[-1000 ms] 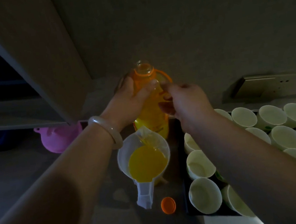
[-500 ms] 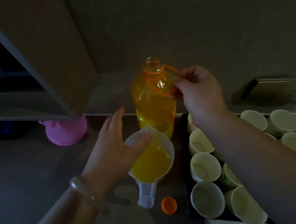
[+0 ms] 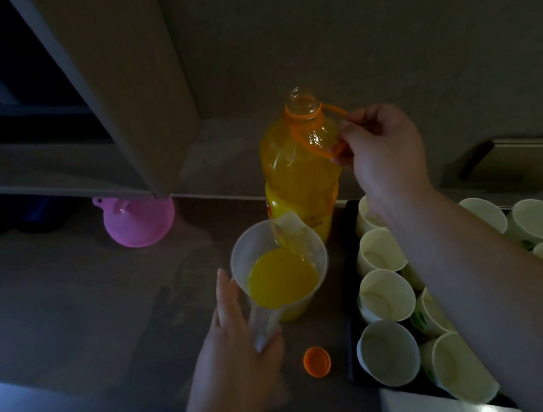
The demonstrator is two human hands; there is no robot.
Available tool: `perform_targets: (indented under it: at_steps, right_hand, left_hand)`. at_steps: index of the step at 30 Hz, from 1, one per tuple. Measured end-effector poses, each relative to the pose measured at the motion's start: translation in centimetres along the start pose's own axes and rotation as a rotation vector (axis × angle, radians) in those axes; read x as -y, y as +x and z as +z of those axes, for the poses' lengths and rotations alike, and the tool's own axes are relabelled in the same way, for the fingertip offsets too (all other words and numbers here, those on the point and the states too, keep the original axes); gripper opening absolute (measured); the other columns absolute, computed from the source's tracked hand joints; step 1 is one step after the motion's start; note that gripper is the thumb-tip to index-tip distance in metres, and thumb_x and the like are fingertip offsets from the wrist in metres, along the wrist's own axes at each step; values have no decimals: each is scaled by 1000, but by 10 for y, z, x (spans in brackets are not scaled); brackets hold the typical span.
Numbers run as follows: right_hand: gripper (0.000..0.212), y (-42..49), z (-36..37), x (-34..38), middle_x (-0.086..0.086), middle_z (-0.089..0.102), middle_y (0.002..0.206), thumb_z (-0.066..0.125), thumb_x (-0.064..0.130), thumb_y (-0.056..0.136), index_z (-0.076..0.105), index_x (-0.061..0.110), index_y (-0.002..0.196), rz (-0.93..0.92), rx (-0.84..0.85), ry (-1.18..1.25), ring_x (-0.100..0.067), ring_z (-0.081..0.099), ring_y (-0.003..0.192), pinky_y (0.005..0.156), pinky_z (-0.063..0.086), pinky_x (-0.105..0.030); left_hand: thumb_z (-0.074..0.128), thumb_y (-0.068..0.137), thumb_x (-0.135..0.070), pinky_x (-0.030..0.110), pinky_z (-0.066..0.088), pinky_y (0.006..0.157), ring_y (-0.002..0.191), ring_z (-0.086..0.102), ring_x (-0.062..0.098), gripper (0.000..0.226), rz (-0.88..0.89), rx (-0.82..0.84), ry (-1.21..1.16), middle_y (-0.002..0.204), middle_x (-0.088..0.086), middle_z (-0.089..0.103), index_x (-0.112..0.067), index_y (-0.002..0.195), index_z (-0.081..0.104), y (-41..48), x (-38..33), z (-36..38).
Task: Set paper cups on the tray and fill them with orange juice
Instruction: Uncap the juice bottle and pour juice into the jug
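The whole scene is sitting in dim, murky light, and fine detail is washing out across the grey wall [image 3: 379, 36]. A cold bluish glow is spilling onto the lower left edge of the counter [image 3: 18, 394]. The bottle [image 3: 296, 168] and the juice in the jug [image 3: 283, 280] are glowing brightest, and a small glare is sparkling on the bottle's shoulder. The pink funnel [image 3: 141, 223] is catching a soft highlight. The paper cups [image 3: 387, 294] are showing pale, their insides shading grey. The left hand [image 3: 236, 366] is smearing into blur. The cabinet panel [image 3: 130, 86] is leaning under wide-angle distortion, and the recess [image 3: 3, 68] beside it is sinking into near black.
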State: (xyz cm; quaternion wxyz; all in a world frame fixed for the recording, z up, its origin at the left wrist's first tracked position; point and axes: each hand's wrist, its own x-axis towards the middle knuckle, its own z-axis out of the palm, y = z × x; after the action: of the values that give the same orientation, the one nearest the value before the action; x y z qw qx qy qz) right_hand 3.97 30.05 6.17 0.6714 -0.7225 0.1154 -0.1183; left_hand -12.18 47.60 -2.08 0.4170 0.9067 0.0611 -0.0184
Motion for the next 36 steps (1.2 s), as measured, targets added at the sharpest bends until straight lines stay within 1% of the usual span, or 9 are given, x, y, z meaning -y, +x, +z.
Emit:
perform_targets:
  at_steps: [3,6,8,14,18,23,27,30,36]
  right_hand:
    - [8,1,0,0,0,69,87,62,16,92,59,23,91,2,-7,11,-8,70,67,60,53,-19]
    - [8,1,0,1,1,68,85,61,16,92,59,24,90,-13,-10,-1,-6,69,65,58,52,-17]
    - [9,0,0,1,1,68,84,61,15,92,58,23,90,-25,-6,5,-4,68,64,57,51,-15]
    - [15,3,1,-2,5,66,75,60,14,92,57,26,85,-67,-29,13,-9,69,65,57,51,-19]
    - [16,6,3,-5,6,66,72,61,14,91,58,27,83,-88,-41,0,-9,68,65,59,52,-22]
    - [13,8,4,-8,9,63,76,63,19,90,59,29,83,-106,-59,-1,0,61,60,59,52,-23]
    - [8,6,-1,-15,13,64,85,64,36,89,58,34,94,-97,-1,55,-2,61,77,68,49,-24]
    - [24,-1,-8,-28,10,65,104,58,40,92,58,29,113,-37,123,93,-3,63,93,71,46,-16]
    - [76,0,-17,-65,0,58,131,70,35,76,38,19,142,-67,451,115,-11,59,116,86,52,-27]
  left_hand:
    - [63,88,-25,21,44,95,121,53,8,81,-4,-37,29,142,-7,48,-22,151,13,7,8,-7]
    - [60,89,-30,10,46,77,98,61,1,57,19,-51,52,112,-6,65,-27,141,38,11,10,-15]
    - [62,88,-27,5,44,67,86,60,-7,40,63,-67,56,87,-11,64,-28,128,52,13,10,-18]
    - [63,88,-25,2,41,65,81,60,-6,30,60,-130,58,79,-17,65,-32,117,59,16,19,-27]
    - [59,89,-29,8,45,59,78,61,-6,26,51,-100,61,87,-29,61,-38,113,56,19,22,-37]
    - [62,88,-30,12,44,58,79,61,-4,30,11,-95,37,83,-16,65,-36,117,57,21,30,-39]
    - [72,77,-40,19,45,85,111,53,0,75,-47,-104,32,130,-12,53,-32,141,34,24,31,-35]
    - [69,67,-61,33,32,106,140,21,6,105,2,-205,46,155,-7,21,-34,150,11,25,14,-38]
    - [47,79,-65,34,27,105,143,14,13,78,369,-285,128,157,-8,12,-38,146,19,59,-53,-39]
